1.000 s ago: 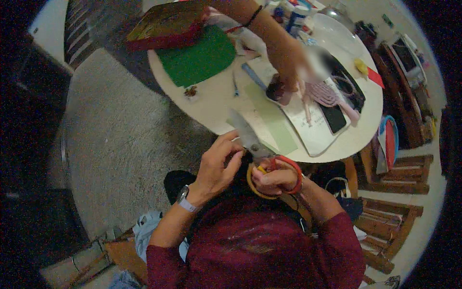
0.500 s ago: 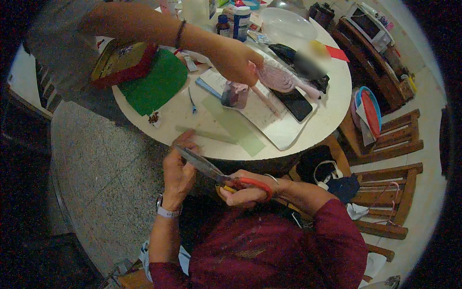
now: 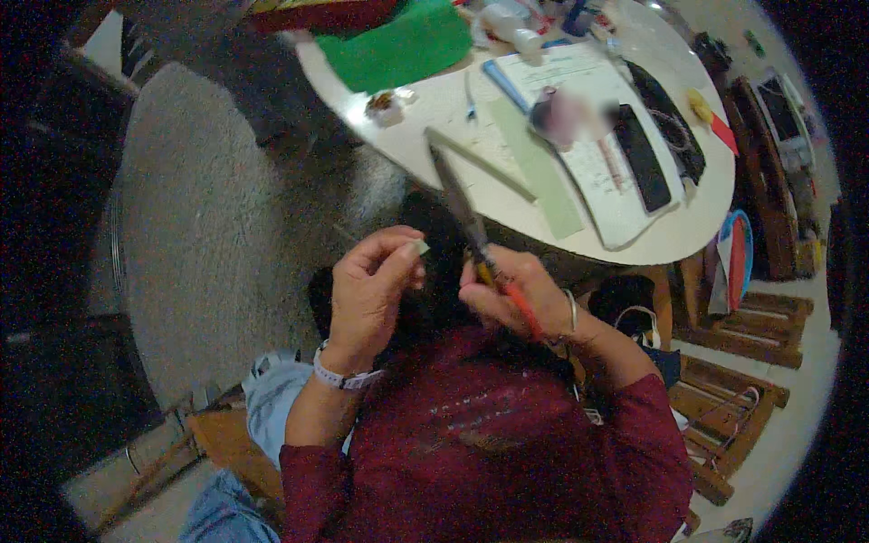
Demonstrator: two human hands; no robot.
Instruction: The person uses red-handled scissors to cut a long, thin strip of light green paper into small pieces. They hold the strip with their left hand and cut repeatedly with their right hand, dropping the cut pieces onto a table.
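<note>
My left hand (image 3: 367, 285) is closed in a pinch on a small pale green paper piece (image 3: 422, 247), held off the table's near edge. My right hand (image 3: 518, 291) grips a pair of scissors (image 3: 460, 204) by red and yellow handles. Their long blades point up and away, overlapping the table edge in view, and look closed together. Beyond the tips, a narrow pale green paper strip (image 3: 489, 167) lies on the table, beside a wider pale green paper sheet (image 3: 540, 176).
On the white round table (image 3: 407, 136) lie a green sheet (image 3: 398, 45), a notebook (image 3: 593, 195), a black phone (image 3: 643, 158) and a small bottle (image 3: 516, 27). Wooden chairs (image 3: 724, 398) stand at the right. Blue cloth (image 3: 276, 398) hangs at lower left.
Another person's arm over the table has left the view. My hands have moved apart; the scissors have swung away from my left hand and point more upward. The view has shifted.
</note>
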